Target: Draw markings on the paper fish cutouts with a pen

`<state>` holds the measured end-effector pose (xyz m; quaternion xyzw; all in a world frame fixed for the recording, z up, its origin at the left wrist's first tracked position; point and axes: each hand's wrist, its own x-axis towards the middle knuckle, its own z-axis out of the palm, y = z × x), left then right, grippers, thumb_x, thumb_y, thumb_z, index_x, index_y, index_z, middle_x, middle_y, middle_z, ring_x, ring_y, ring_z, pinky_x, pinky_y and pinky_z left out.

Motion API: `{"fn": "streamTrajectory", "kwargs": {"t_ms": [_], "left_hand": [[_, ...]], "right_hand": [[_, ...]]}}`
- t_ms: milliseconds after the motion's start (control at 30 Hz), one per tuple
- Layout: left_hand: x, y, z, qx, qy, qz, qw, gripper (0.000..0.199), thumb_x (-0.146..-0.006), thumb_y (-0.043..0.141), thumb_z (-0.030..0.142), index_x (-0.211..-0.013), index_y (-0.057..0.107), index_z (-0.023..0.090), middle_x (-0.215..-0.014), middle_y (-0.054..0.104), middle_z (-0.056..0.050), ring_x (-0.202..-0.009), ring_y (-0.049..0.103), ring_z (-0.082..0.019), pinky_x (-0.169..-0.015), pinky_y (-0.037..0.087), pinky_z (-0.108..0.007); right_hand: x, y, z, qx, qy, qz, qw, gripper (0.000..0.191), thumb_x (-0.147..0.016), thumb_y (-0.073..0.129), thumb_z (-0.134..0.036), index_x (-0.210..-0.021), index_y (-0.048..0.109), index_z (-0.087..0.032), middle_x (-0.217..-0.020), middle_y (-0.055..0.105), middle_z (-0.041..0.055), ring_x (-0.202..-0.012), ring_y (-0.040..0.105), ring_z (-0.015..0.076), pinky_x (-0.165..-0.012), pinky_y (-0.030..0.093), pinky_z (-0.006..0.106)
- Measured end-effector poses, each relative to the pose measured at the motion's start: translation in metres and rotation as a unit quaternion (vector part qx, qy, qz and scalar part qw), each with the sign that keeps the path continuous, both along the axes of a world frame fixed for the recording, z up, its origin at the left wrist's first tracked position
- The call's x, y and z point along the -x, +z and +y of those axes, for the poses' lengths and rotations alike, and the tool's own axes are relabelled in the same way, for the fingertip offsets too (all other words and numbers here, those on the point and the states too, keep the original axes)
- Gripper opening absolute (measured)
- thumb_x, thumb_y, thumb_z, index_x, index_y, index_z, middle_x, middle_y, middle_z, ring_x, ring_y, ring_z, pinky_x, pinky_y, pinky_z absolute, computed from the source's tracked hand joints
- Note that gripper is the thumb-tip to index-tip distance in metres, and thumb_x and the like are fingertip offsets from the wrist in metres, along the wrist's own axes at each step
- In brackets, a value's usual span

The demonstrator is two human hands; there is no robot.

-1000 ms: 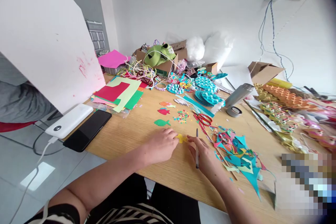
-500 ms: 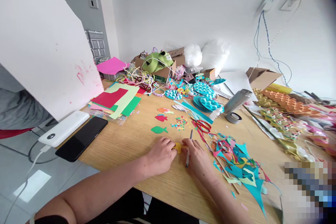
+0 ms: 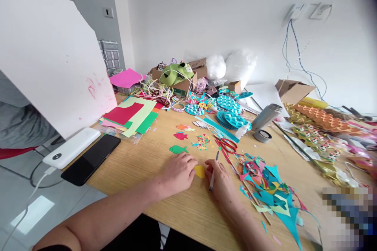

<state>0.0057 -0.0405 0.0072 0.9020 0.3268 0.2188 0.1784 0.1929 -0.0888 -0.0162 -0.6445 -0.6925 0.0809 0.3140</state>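
Note:
My left hand (image 3: 180, 170) rests on the table with its fingertips on the left end of a small yellow paper cut-out (image 3: 199, 171), which they partly hide. My right hand (image 3: 221, 180) holds a pen (image 3: 212, 180) that points up and away from me, its fingertips close to the cut-out's right edge. Just beyond the left hand lies a green paper fish (image 3: 177, 149). Behind it are a red paper fish (image 3: 180, 136) and an orange one (image 3: 183, 127). Small coloured paper dots (image 3: 203, 141) and red-handled scissors (image 3: 229, 146) lie past the right hand.
Paper scraps (image 3: 271, 186) spread to the right, with a thin stick (image 3: 259, 206) among them. A metal flask (image 3: 267, 116) and a tape roll (image 3: 262, 135) stand behind. Coloured sheets (image 3: 147, 121), a phone (image 3: 91, 159) and a white power bank (image 3: 72, 147) are on the left.
The yellow cut-out now lies flatter and shows a broader face between my hands. Both hands stay in nearly the same place, and the pen remains in the right. The view has tilted slightly.

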Motion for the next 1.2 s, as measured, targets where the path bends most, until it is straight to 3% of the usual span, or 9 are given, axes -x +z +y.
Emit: {"fn": "streamTrajectory", "kwargs": {"t_ms": [133, 233, 400, 600, 767, 900, 1200], "left_hand": [[-0.001, 0.003, 0.012, 0.091, 0.021, -0.050, 0.994, 0.047, -0.084, 0.063, 0.017, -0.130, 0.054, 0.015, -0.124, 0.062, -0.012, -0.117, 0.055, -0.027, -0.103, 0.042, -0.044], [-0.009, 0.001, 0.024, 0.175, 0.022, -0.091, 0.980, 0.064, -0.074, 0.074, 0.020, -0.134, 0.051, 0.016, -0.120, 0.065, -0.012, -0.107, 0.063, -0.025, -0.092, 0.050, -0.038], [-0.033, -0.001, 0.046, 0.290, 0.029, -0.184, 0.939, 0.053, -0.076, 0.066, 0.010, -0.128, 0.056, 0.012, -0.091, 0.071, -0.006, -0.082, 0.069, -0.019, -0.072, 0.055, -0.028], [-0.046, 0.004, 0.063, 0.362, 0.032, -0.284, 0.888, 0.049, -0.075, 0.059, 0.001, -0.123, 0.060, 0.012, -0.097, 0.071, -0.010, -0.084, 0.069, -0.019, -0.067, 0.054, -0.024], [-0.045, -0.005, 0.064, 0.387, 0.046, -0.333, 0.858, 0.044, -0.073, 0.061, -0.001, -0.114, 0.065, 0.013, -0.099, 0.071, -0.009, -0.085, 0.068, -0.019, -0.071, 0.054, -0.027], [-0.043, -0.016, 0.064, 0.408, 0.064, -0.361, 0.836, 0.047, -0.072, 0.065, 0.002, -0.117, 0.064, 0.015, -0.102, 0.070, -0.009, -0.087, 0.067, -0.019, -0.073, 0.054, -0.027], [-0.040, -0.024, 0.064, 0.445, 0.075, -0.387, 0.804, 0.038, -0.070, 0.074, 0.012, -0.107, 0.067, 0.013, -0.083, 0.069, -0.005, -0.071, 0.066, -0.016, -0.066, 0.054, -0.027]], "right_hand": [[-0.002, 0.001, 0.002, 0.004, -0.005, 0.079, 0.997, 0.014, -0.086, 0.048, -0.020, -0.099, 0.055, -0.019, -0.079, 0.065, 0.0066, -0.071, 0.063, 0.0222, -0.064, 0.051, 0.035], [-0.004, 0.007, 0.006, -0.004, -0.006, 0.132, 0.991, 0.015, -0.088, 0.053, -0.030, -0.098, 0.054, -0.019, -0.075, 0.063, 0.0044, -0.064, 0.061, 0.0198, -0.058, 0.049, 0.032], [-0.010, 0.027, 0.022, -0.013, 0.007, 0.211, 0.977, 0.033, -0.087, 0.060, -0.049, -0.099, 0.054, -0.019, -0.075, 0.064, 0.0044, -0.065, 0.062, 0.0194, -0.060, 0.050, 0.032], [-0.018, 0.046, 0.045, 0.007, -0.004, 0.365, 0.931, 0.049, -0.074, 0.069, -0.064, -0.091, 0.057, -0.019, -0.079, 0.068, 0.0070, -0.070, 0.066, 0.0220, -0.065, 0.056, 0.037], [-0.014, 0.033, 0.051, -0.022, -0.014, 0.398, 0.917, 0.049, -0.065, 0.079, -0.058, -0.085, 0.059, -0.019, -0.064, 0.062, 0.0012, -0.059, 0.062, 0.0186, -0.058, 0.053, 0.032], [-0.010, 0.021, 0.048, -0.048, -0.038, 0.401, 0.914, 0.045, -0.068, 0.078, -0.058, -0.085, 0.058, -0.020, -0.067, 0.063, 0.0011, -0.061, 0.062, 0.0180, -0.059, 0.052, 0.031], [-0.001, 0.018, 0.044, -0.027, -0.013, 0.439, 0.898, 0.043, -0.070, 0.079, -0.053, -0.087, 0.058, -0.020, -0.070, 0.065, 0.0023, -0.062, 0.065, 0.0197, -0.059, 0.055, 0.034]]}}
